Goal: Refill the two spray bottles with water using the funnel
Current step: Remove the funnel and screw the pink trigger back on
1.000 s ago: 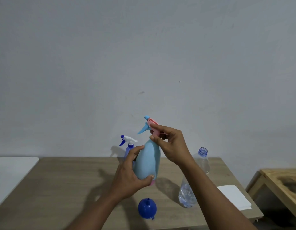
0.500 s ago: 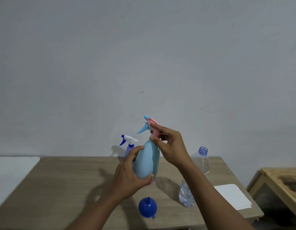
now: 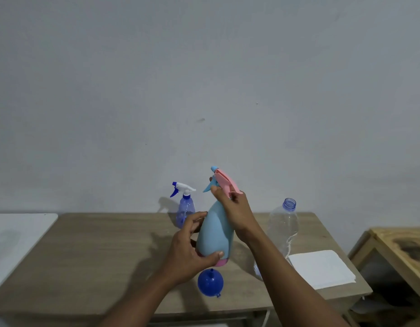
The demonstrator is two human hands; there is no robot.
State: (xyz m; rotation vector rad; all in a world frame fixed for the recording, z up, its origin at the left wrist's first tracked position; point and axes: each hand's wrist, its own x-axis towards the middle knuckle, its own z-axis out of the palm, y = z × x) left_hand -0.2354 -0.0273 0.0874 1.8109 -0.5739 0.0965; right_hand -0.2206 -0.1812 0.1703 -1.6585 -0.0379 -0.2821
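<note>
Two hands hold the spray bottle almost upright, nozzle pointing left. The left hand wraps its base, the right hand grips its head.

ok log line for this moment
left hand grips light blue spray bottle | right hand grips pink spray head | blue funnel on table | small spray bottle capped

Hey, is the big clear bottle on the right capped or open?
Open: the clear bottle stands upright with a bare blue threaded neck and no cap on it.
</note>
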